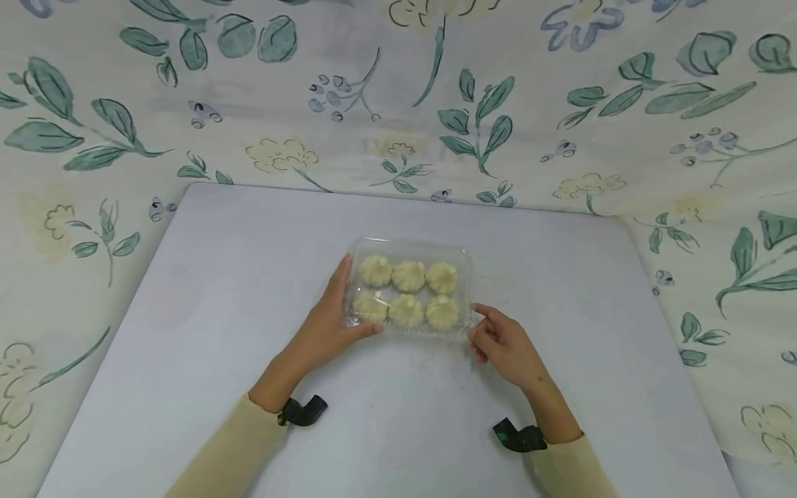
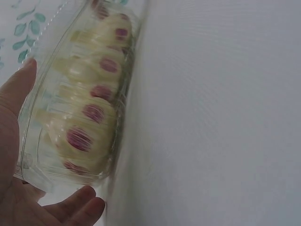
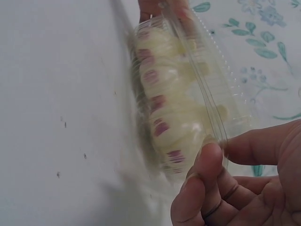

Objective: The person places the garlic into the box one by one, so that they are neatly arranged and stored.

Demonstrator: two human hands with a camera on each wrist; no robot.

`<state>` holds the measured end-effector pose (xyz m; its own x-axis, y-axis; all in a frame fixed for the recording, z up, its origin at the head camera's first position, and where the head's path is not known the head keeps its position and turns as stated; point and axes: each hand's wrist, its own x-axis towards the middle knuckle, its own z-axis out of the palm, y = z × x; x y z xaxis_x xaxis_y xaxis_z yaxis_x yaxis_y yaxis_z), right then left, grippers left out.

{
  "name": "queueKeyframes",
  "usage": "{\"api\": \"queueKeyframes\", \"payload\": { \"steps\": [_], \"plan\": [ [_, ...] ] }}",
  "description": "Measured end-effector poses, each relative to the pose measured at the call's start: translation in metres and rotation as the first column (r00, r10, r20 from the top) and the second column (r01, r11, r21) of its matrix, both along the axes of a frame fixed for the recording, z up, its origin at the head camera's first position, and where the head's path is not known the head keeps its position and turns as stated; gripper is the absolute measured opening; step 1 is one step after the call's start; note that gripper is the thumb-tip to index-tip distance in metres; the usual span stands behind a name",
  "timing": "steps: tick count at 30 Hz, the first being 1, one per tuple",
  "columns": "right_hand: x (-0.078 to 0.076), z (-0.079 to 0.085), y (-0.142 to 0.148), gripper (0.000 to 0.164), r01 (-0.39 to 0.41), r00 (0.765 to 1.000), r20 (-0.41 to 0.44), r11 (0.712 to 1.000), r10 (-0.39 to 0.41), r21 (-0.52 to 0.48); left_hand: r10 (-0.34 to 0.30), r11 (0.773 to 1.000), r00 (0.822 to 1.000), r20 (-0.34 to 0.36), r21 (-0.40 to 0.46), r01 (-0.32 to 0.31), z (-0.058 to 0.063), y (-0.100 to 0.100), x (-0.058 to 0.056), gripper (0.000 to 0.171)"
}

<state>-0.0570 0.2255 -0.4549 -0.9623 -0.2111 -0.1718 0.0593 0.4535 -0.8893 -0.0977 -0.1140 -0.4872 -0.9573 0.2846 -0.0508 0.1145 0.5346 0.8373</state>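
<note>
A clear plastic clamshell box with a closed lid stands on the white tabletop. Inside sit pale yellow buns with pleated tops, in two rows. Wine-red spots mark their sides in both wrist views. My left hand holds the box's left end, thumb along the near edge and fingers spread up the side. At the near right corner, my right hand pinches the lid's rim between thumb and index finger; its other fingers curl below. In the right wrist view, these fingertips overlap the box's corner.
The white table reaches around the box on all sides. Behind it hangs a floral cloth, which also shows along both sides. Small dark specks dot the tabletop near the box. A black wrist mount sits on the left sleeve.
</note>
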Motion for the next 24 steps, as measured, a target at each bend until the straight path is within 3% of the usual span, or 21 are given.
{"api": "queueKeyframes", "payload": {
  "steps": [14,24],
  "plan": [
    [-0.015,-0.002,0.006,0.046,0.062,0.997,-0.041,0.998,-0.061,0.03,-0.026,1.0,0.999,-0.025,0.004,0.026,-0.002,0.014,-0.022,0.129],
    [-0.018,-0.002,0.006,0.044,0.082,0.993,-0.086,0.995,-0.077,0.052,0.002,1.0,1.0,-0.006,0.01,-0.002,0.0,0.017,-0.022,0.128]
  ]
}}
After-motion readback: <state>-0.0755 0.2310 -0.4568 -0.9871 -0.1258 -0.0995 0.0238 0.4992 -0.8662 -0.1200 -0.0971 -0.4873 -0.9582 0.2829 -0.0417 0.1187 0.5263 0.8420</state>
